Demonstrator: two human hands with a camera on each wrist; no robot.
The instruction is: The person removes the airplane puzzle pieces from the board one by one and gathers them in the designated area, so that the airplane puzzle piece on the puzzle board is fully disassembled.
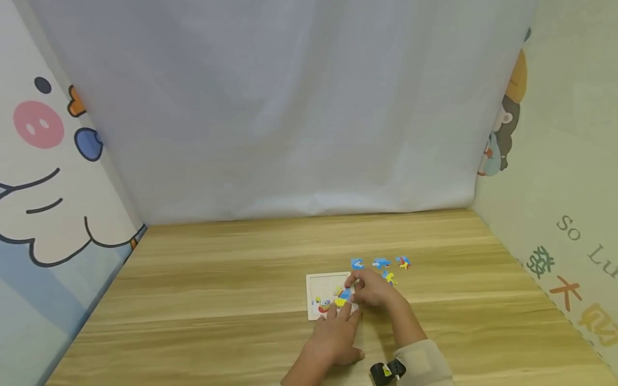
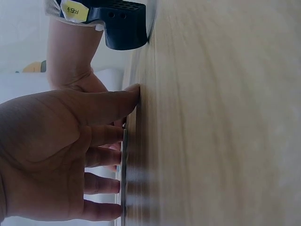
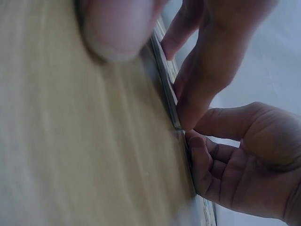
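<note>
A square wooden puzzle board [image 1: 316, 281] lies on the table with several colored pieces set in its lower and right part. My left hand [image 1: 335, 335] rests with straight fingertips on the board's near edge, thumb out to the side, as the left wrist view also shows with this hand [image 2: 51, 155]. Over the board's right side, my right hand [image 1: 374, 289] curls its fingers and holds a blue puzzle piece [image 1: 345, 294] at thumb and index finger; the grip is partly hidden. In the right wrist view, the right hand [image 3: 249, 165] is low against the board's edge.
Loose puzzle pieces lie beyond the right hand: a blue one [image 1: 357, 264], another blue one [image 1: 381, 262], a blue, red and yellow one [image 1: 404, 262] and a blue-yellow one [image 1: 389, 277]. A white curtain [image 1: 289, 134] hangs behind the wooden table [image 1: 203, 279].
</note>
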